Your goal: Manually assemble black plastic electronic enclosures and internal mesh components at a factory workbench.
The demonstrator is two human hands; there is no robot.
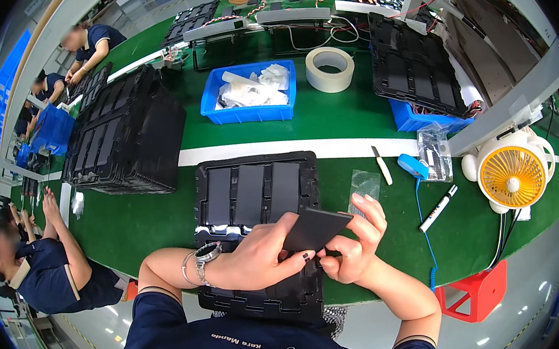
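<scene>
A flat black rectangular piece (pixel 314 231) is held up, tilted, over the near tray. My left hand (pixel 253 257), with a metal watch at its wrist, is closed on the piece's left side. Thumb and index finger of my right hand (pixel 357 246) pinch at its lower right corner, with the other fingers curled by its right edge. Whether a small part sits in that pinch cannot be made out. Beneath my hands lies a black moulded tray (pixel 314 177), with similar dark rectangular pieces (pixel 250 195) in its far slots; my hands and forearms hide part of it.
Left stands a tall stack of black trays (pixel 153 137). Beyond are a blue bin (pixel 247 114) of white scraps and a tape roll (pixel 329 79). A small clear bag (pixel 365 182), craft knife (pixel 381 165), marker (pixel 438 208), blue coiled cord (pixel 424 234) and fan (pixel 513 181) lie right. Co-workers sit nearby.
</scene>
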